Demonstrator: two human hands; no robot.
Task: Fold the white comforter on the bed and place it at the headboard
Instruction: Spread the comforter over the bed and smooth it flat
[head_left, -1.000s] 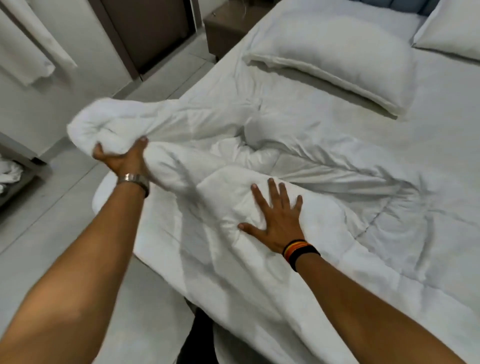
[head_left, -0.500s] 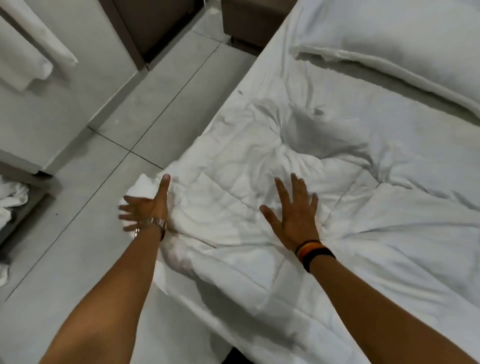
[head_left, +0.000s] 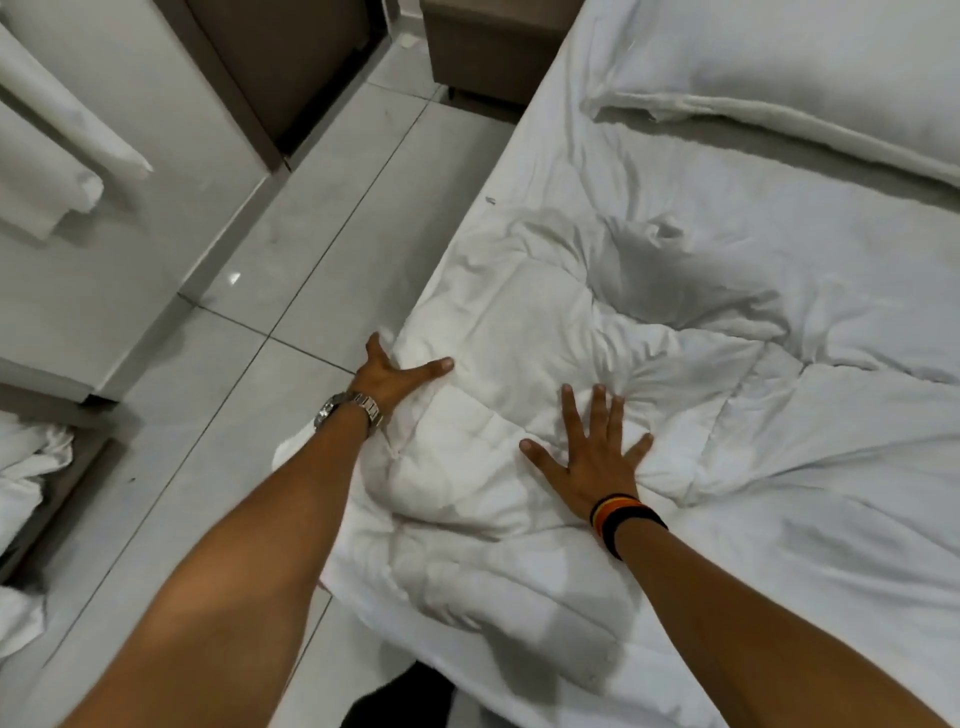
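Note:
The white comforter (head_left: 545, 322) lies rumpled across the near half of the bed (head_left: 530, 171), its folded edge hanging over the bed's left side. My left hand (head_left: 387, 376), with a metal watch on the wrist, clasps that folded edge at the bed's side, thumb on top and fingers tucked behind the fabric. My right hand (head_left: 592, 457), with dark and orange bands at the wrist, lies flat on the comforter with its fingers spread. A white pillow (head_left: 810, 67) rests toward the head end at the upper right.
Grey floor tiles (head_left: 291, 291) run along the bed's left side. A brown nightstand (head_left: 488, 47) stands beyond the bed corner. White towels (head_left: 57, 171) hang at the upper left, and crumpled white linen (head_left: 26, 478) lies on a low shelf at the left edge.
My left hand laid down the lifted bundle of comforter, opened beside the bed edge, then closed on the folded edge. My right hand stayed flat on top. The view tilted downward.

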